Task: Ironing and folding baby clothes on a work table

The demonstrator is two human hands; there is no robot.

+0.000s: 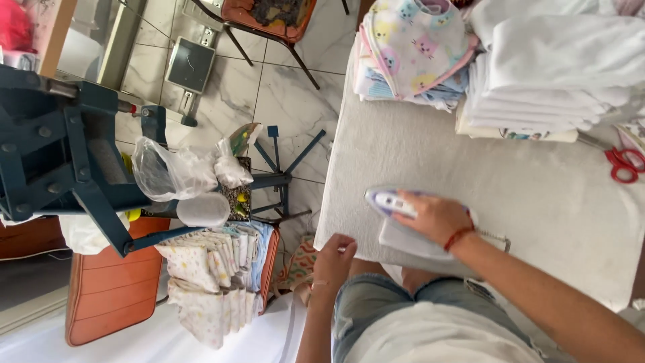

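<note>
My right hand (437,216) is clamped on the iron (396,204), lower centre of frame, on a white cloth (410,240) at the desk (537,188) near edge. Iron's long axis runs left-right, nose pointing frame-left. My left hand (334,259) sits just lower-left, fingers loosely curled at the desk edge, holding nothing.
</note>
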